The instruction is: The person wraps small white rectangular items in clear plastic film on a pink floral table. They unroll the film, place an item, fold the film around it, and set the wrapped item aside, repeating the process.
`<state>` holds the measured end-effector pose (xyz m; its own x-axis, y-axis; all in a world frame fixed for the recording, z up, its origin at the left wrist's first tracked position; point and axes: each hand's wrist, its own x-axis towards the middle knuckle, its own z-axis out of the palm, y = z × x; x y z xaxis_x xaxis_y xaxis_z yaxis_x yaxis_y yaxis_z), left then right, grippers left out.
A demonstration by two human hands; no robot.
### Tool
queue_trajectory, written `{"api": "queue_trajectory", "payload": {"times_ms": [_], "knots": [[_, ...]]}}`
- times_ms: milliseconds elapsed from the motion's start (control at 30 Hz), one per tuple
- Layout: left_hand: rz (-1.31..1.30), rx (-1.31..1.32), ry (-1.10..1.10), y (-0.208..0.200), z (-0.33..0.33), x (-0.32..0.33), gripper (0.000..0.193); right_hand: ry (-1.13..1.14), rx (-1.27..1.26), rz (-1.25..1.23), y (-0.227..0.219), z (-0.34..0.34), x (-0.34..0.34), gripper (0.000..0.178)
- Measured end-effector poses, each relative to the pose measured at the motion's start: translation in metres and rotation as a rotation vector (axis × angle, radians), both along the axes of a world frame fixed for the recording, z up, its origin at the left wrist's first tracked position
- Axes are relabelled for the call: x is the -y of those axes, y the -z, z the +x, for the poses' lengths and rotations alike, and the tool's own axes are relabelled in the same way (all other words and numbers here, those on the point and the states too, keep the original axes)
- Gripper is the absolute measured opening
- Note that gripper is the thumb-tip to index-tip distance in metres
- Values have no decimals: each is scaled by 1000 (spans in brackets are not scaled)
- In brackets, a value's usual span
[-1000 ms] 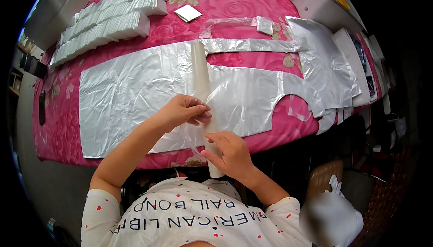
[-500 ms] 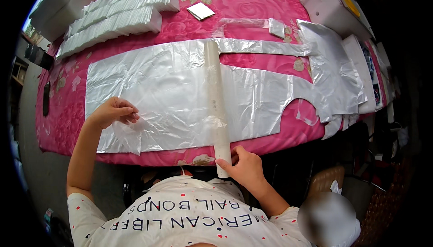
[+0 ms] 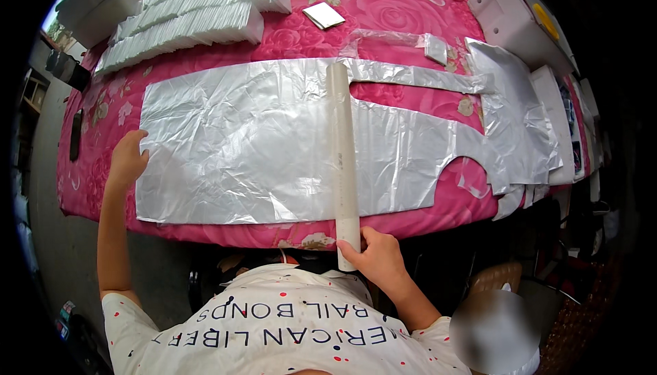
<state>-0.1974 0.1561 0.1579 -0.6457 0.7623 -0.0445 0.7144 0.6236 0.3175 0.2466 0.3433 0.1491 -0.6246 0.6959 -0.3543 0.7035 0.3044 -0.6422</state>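
A wide, crinkled silver sheet lies flat across a pink floral table, and a long white tube rests on it, running straight away from the person. The right hand grips the tube's near end at the table edge. The left hand, open, presses the sheet's left edge, well apart from the tube.
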Motion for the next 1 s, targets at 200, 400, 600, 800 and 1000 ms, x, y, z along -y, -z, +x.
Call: {"api": "queue_trajectory", "payload": {"times_ms": [200,400,600,800,1000], "knots": [[462,186,525,-6,180,-116,46,3,6,-2,3,2,1,47],[362,130,618,64,232,-157,60,-146,75,-10,-7,-3,-10,52],[255,25,642,62,234,-159,64,-123,-66,-150,1,-57,-84,58],[204,41,653,60,234,-160,65,132,-241,-572,12,-128,-172,51],[180,1,652,63,235,-161,66,492,-791,-1072,42,-158,-200,33]]}}
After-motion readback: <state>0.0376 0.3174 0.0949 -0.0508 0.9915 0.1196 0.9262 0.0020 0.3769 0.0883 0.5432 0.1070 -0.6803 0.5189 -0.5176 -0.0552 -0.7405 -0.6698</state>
